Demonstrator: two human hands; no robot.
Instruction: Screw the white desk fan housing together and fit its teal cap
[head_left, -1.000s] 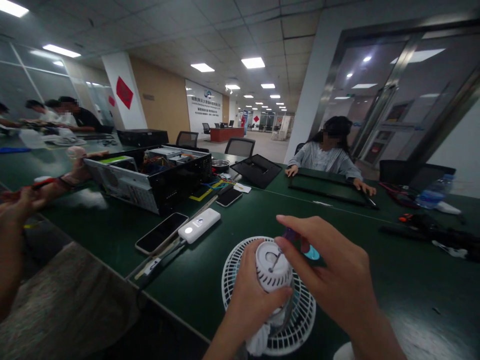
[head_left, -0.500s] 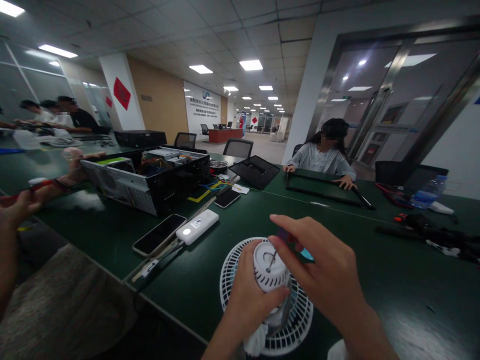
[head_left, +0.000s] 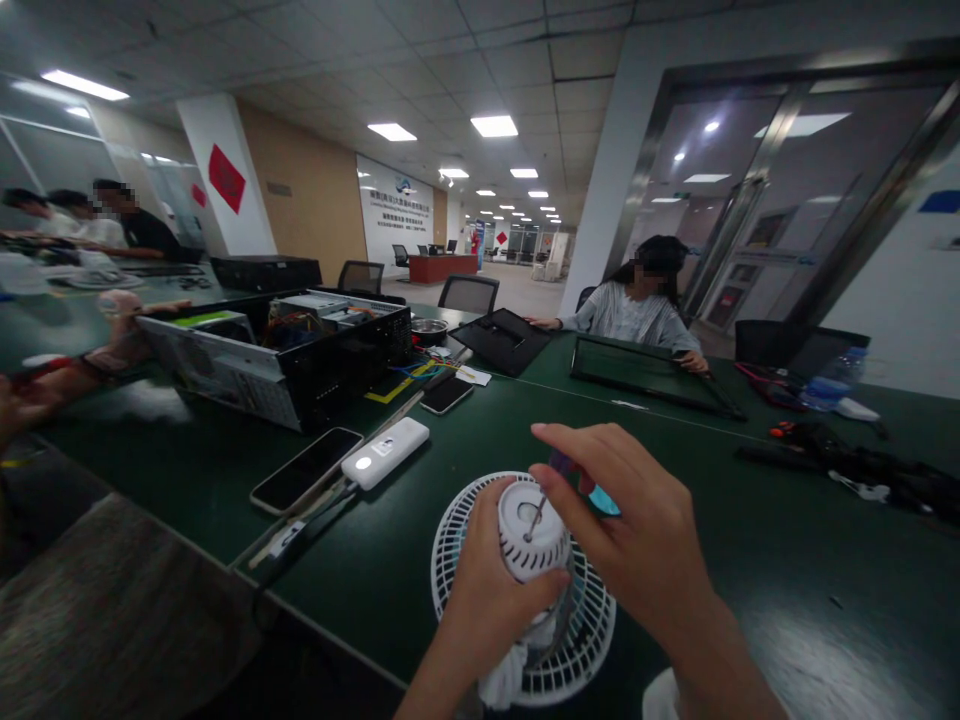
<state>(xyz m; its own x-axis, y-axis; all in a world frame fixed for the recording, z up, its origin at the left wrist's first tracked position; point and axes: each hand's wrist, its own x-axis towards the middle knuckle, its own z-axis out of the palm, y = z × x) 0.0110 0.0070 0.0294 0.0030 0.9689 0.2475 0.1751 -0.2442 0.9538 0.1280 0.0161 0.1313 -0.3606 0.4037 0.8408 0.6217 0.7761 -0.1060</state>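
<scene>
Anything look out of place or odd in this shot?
Yes: the desktop case sits open with its insides exposed, and loose blue and yellow wires trail out onto the table beside it.

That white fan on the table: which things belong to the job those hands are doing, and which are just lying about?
In use: left hand gripping the white fan housing; right hand holding the small screwdriver; round fan guard.
Lying about: white power bank, smartphone, open computer case.

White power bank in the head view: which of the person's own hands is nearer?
Left. The left hand is below and right of the white power bank; the right hand lies farther right.
</scene>
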